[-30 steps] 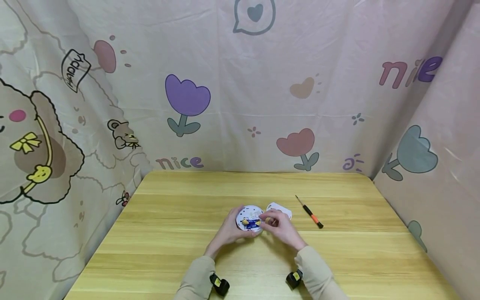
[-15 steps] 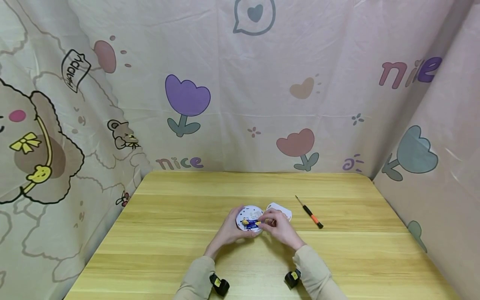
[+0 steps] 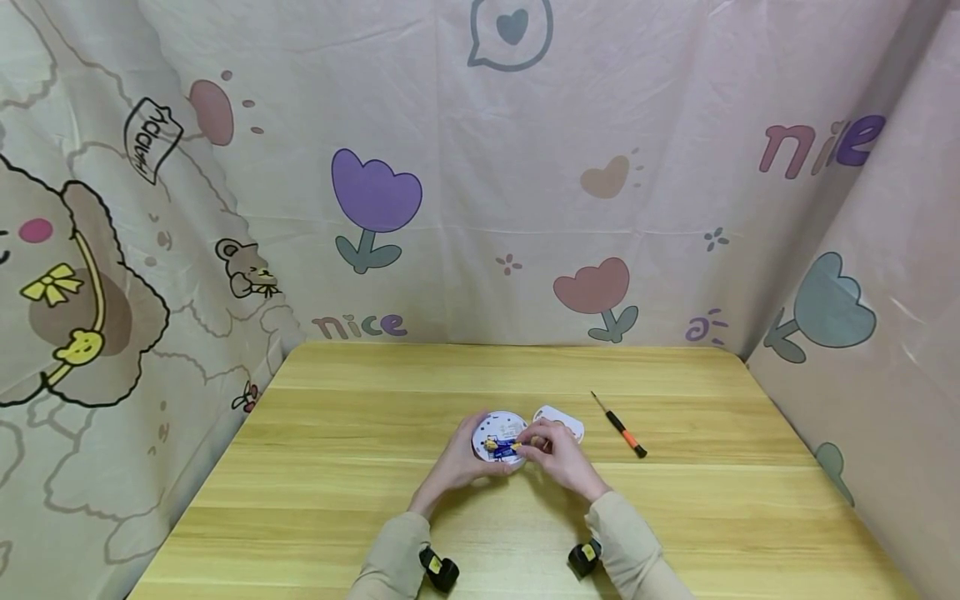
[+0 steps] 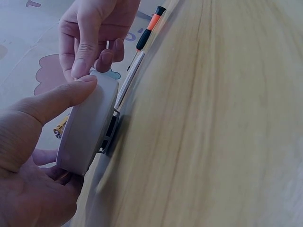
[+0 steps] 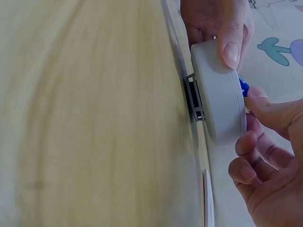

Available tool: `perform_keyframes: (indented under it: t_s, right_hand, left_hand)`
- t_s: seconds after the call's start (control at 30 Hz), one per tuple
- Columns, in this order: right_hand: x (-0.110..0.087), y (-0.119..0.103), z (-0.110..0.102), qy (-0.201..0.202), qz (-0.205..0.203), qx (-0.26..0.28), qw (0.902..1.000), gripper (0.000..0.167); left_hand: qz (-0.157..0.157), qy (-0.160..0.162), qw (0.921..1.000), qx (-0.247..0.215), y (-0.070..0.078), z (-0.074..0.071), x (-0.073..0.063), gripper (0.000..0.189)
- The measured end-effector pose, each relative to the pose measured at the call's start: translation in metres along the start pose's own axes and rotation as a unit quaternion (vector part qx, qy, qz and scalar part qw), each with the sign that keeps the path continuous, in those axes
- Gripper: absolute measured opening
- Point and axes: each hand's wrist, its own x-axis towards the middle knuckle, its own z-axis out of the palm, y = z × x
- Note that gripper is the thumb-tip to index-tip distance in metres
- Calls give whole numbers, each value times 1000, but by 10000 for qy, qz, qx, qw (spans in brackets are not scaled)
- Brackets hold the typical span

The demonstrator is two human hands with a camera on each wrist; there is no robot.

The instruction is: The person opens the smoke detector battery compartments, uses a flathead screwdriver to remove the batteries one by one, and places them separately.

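My left hand (image 3: 457,458) holds a round white plastic device (image 3: 493,423) by its rim, thumb on the near side. The upper face carries printed marks and blue-and-gold batteries (image 3: 504,451). At the right of that face, the thumb and fingers of my right hand (image 3: 561,454) pinch the gold end of a battery. In the right wrist view a blue battery (image 5: 244,88) shows past the rim beside my right thumb. A gold battery end (image 4: 60,128) sticks out in the left wrist view. Underneath the device is a dark bracket (image 5: 194,98). My fingers hide part of the batteries.
A white cover plate (image 3: 561,416) lies on the wooden table (image 3: 360,467) just behind my right hand. Farther right is a screwdriver (image 3: 624,432) with a black and orange handle. Patterned curtains (image 3: 465,192) hang behind and beside the table.
My right hand has shifted very slightly to the left at the battery. My left hand and the device stay in place.
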Motion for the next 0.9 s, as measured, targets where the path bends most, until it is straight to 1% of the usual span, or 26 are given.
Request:
perform_keyframes:
  t_s: [0.17, 0.37, 0.43, 0.53, 0.6, 0.7, 0.8, 0.83, 0.9]
  right_hand:
    - [-1, 1, 0, 24, 242, 373, 9990, 12]
    - [-4, -1, 1, 135, 466, 566, 9972, 16]
    - [-4, -5, 0, 181, 487, 641, 9966, 16]
    - [-5, -18, -4, 235, 521, 770, 9954, 17]
    - [-6, -23, -6, 283, 553, 937, 9937, 17]
    - [-6, -12, -6, 339, 523, 1254, 9901, 19]
    - [-6, 5, -2, 396, 500, 1690, 9835, 21]
    - [-6, 8, -2, 401, 504, 1793, 9817, 22]
    - [-6, 8, -3, 453, 570, 1969, 9777, 23]
  left_hand:
    - [-12, 9, 10000, -77, -1, 0, 0, 105]
    - [-10, 16, 10000, -82, -1, 1, 0, 105]
    - [-2, 18, 9999, -101, -1, 0, 0, 105]
    - [20, 21, 10000, -94, -1, 0, 0, 105]
    - [27, 25, 10000, -74, -1, 0, 1, 105]
    - [39, 36, 10000, 6, -1, 1, 0, 105]
    - [52, 42, 10000, 46, -1, 1, 0, 104]
    - [48, 38, 10000, 54, -1, 1, 0, 104]
    - [22, 34, 10000, 37, -1, 1, 0, 105]
